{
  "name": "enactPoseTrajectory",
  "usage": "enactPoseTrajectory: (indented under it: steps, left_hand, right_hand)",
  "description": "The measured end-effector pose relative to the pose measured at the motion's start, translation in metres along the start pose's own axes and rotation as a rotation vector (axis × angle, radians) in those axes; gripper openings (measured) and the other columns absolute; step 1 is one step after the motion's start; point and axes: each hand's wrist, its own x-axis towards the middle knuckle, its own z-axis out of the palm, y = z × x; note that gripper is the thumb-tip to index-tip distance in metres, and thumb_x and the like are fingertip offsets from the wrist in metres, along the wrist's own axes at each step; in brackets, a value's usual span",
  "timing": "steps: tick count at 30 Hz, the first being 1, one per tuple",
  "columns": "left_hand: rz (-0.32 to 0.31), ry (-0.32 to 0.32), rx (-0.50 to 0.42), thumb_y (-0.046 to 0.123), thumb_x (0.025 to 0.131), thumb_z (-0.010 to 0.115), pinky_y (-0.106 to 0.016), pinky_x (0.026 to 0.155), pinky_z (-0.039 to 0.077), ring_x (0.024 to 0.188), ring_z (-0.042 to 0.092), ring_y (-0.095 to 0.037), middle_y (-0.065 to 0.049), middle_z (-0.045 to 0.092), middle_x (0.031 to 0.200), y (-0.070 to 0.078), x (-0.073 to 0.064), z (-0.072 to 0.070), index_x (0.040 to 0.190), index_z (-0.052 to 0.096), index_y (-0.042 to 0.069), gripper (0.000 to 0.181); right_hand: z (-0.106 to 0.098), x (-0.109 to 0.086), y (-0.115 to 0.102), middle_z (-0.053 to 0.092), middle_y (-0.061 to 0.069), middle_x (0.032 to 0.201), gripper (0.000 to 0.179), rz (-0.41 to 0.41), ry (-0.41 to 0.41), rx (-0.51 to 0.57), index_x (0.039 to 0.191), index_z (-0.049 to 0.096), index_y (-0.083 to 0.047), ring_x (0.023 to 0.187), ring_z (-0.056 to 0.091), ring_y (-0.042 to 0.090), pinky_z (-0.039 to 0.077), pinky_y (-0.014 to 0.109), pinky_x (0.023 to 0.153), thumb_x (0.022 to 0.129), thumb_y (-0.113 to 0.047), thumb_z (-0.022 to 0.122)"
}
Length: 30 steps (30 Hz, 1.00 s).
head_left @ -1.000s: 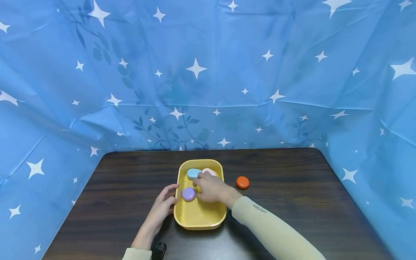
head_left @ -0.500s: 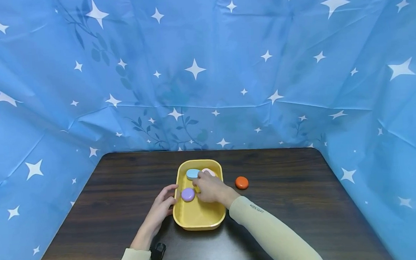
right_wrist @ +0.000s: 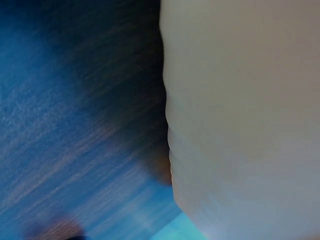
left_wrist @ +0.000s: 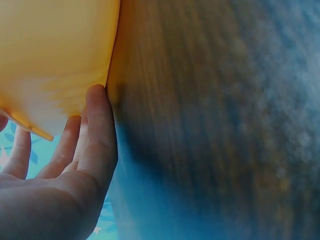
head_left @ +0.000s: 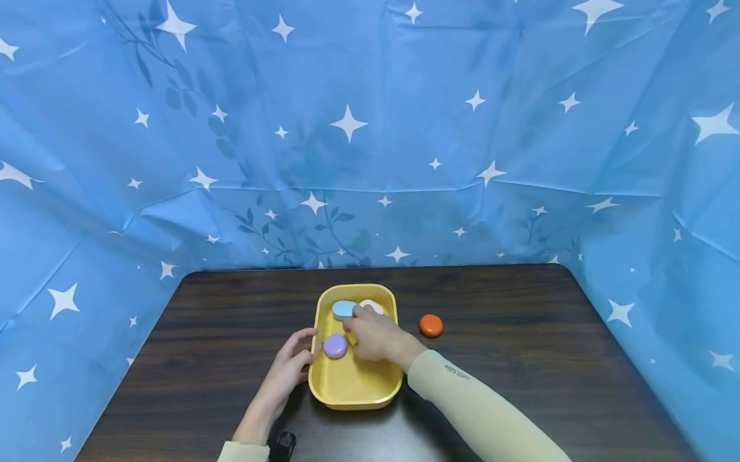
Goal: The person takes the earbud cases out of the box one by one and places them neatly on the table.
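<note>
A yellow rectangular tray (head_left: 357, 394) stands on the dark table. My left hand (head_left: 283, 377) rests against its left wall with fingers extended; in the left wrist view the fingertips (left_wrist: 96, 95) touch the tray's outer side. My right hand (head_left: 376, 335) reaches into the tray and pinches a small yellow piece (head_left: 352, 338), mostly hidden behind the fingers. Left of that hand lies a round purple piece (head_left: 335, 346). Beyond it are a light blue oval piece (head_left: 344, 309) and a pale pink piece (head_left: 371, 306), partly covered by the hand. The right wrist view is filled mainly by the sleeve.
An orange-red round piece (head_left: 431, 325) lies on the table (head_left: 531, 362) to the right of the tray. A black strap-like object (head_left: 284, 447) sits by the left wrist. Blue star-patterned cloth (head_left: 365, 153) hangs behind and around the table.
</note>
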Motion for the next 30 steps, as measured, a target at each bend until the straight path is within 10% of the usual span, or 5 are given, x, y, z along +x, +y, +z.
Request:
enactPoseTrajectory:
  steps: [30]
  left_hand:
    - [-0.003,0.002,0.0,0.009,0.094,0.051,-0.05,0.093,0.053,0.118,0.059,-0.032,-0.018,0.054,0.139,0.001,0.0,0.002,0.146,0.049,0.012,0.052]
  right_hand:
    - [-0.007,-0.012,-0.004,0.053,0.002,0.116,0.041,-0.035,0.046,0.03,0.125,0.069,-0.018,0.101,0.044,0.018,0.046,0.031,0.084,0.085,-0.024,0.075]
